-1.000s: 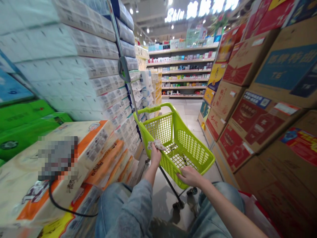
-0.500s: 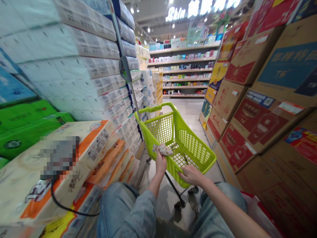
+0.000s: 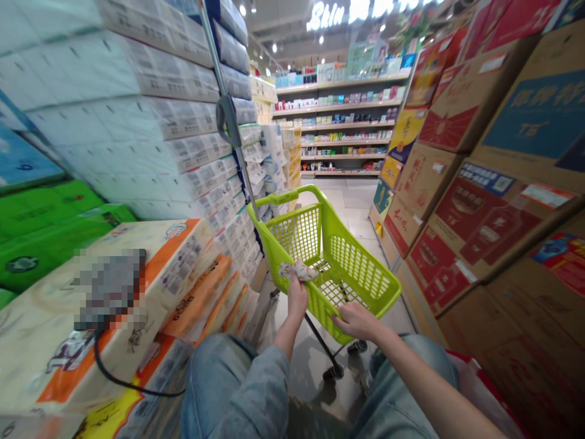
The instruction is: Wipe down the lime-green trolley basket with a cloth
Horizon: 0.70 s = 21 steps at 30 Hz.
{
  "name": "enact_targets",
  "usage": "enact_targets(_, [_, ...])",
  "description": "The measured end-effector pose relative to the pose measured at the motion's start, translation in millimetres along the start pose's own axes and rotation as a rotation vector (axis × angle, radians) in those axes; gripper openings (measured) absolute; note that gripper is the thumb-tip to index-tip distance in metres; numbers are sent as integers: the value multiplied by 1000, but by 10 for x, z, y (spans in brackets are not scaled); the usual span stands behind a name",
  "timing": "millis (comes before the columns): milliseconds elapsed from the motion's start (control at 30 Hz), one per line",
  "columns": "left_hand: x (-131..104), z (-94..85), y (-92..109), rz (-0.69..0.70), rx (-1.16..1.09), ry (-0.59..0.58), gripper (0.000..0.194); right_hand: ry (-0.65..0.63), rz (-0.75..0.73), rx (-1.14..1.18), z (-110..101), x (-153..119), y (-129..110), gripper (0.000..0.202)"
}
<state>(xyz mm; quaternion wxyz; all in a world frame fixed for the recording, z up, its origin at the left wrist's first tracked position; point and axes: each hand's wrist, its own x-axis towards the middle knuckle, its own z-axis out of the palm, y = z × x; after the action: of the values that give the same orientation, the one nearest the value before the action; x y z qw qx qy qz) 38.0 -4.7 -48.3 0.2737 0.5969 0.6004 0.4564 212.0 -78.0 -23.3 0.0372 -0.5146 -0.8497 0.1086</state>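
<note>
In front of my knees stands a lime-green shopping cart (image 3: pixel 363 262) with a perforated basket on dark legs and casters. My left hand (image 3: pixel 297 294) is closed around a small white patterned cloth (image 3: pixel 299 271), which lies over the basket's near-left rim. A little to the right, my right hand (image 3: pixel 354 319) grips the near rim of the cart, with its fingers wrapped over the edge. A grey pole (image 3: pixel 240 164) with a dark grey clamp rises by the cart's left corner.
On the left are stacked tissue packs (image 3: pixel 178 128) and a lower pile with a pixelated device (image 3: pixel 114 286) and black cable (image 3: pixel 137 388). Cardboard cartons (image 3: pixel 484 219) line the right side. Shelves of small goods (image 3: pixel 342 125) stand beyond the tiled aisle (image 3: pixel 336 198).
The cloth has shifted slightly up and left with my left hand along the rim. My right hand keeps its grip on the cart. The view has tilted a little.
</note>
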Motion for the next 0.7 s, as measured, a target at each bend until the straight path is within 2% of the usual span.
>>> enact_targets(167, [-246,-37,19,67,13,-102,49,2,35,-24,23,-6,43,46])
enact_targets(300, [-271,-104,67,52,-10,-134,51,4,60,-20,19,-9,66,54])
enact_targets(400, [-284,-128,83,29,-49,-134,51,-66,122,5,-41,39,20,59])
enact_targets(467, [-294,-124,72,40,-60,-138,50,-94,179,27,-73,104,-42,54])
enact_targets(533, [-301,-101,42,41,-67,-144,48,-59,215,68,-67,180,-104,45])
enact_targets(633, [-293,-40,-28,-6,-123,-139,45,39,265,167,13,271,-150,50])
enact_targets(700, [-265,2,-73,-53,-175,-101,45,87,285,234,73,299,-143,42])
